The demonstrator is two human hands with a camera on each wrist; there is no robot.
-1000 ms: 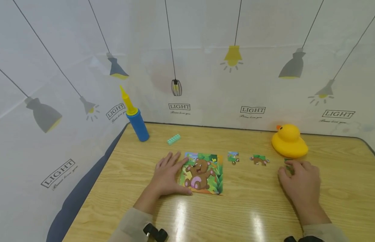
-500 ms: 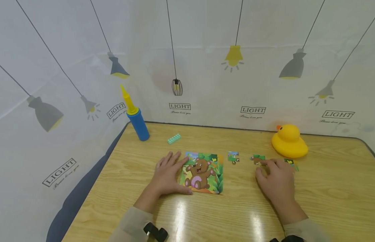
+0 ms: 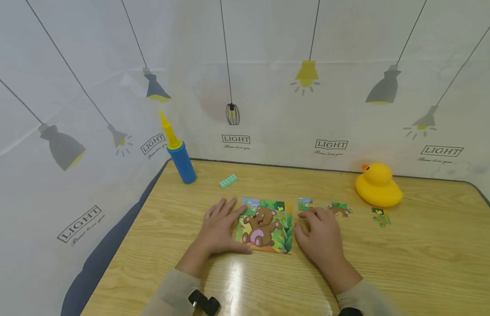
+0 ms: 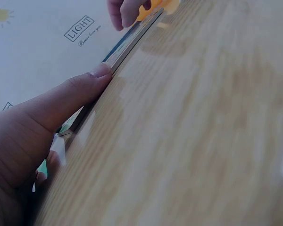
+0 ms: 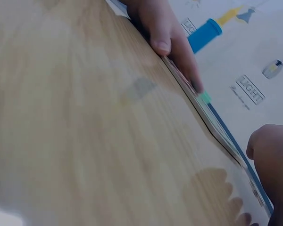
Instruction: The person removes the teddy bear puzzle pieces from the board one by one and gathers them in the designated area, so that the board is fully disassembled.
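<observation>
A bear puzzle board (image 3: 265,226) lies flat on the wooden table (image 3: 426,254). My left hand (image 3: 218,224) rests open against the board's left side, with the thumb (image 4: 82,89) pressed on its front edge (image 4: 128,41). My right hand (image 3: 319,230) lies with relaxed fingers on the table just right of the board and holds nothing. Its fingertips reach close to a loose puzzle piece (image 3: 304,204). Two more loose pieces (image 3: 340,209) (image 3: 381,217) lie further right. In the right wrist view, the left hand (image 5: 162,30) sits along the board's edge.
A yellow rubber duck (image 3: 377,185) stands at the back right. A blue and yellow air pump (image 3: 178,152) stands at the back left, with a small teal brick (image 3: 228,181) beside it. A white lamp-print sheet (image 3: 268,87) walls the table's back and left.
My right hand has slid left along the table, from the piece by the duck past the middle piece to beside the board. All the pieces stayed put. The left hand has not moved.
</observation>
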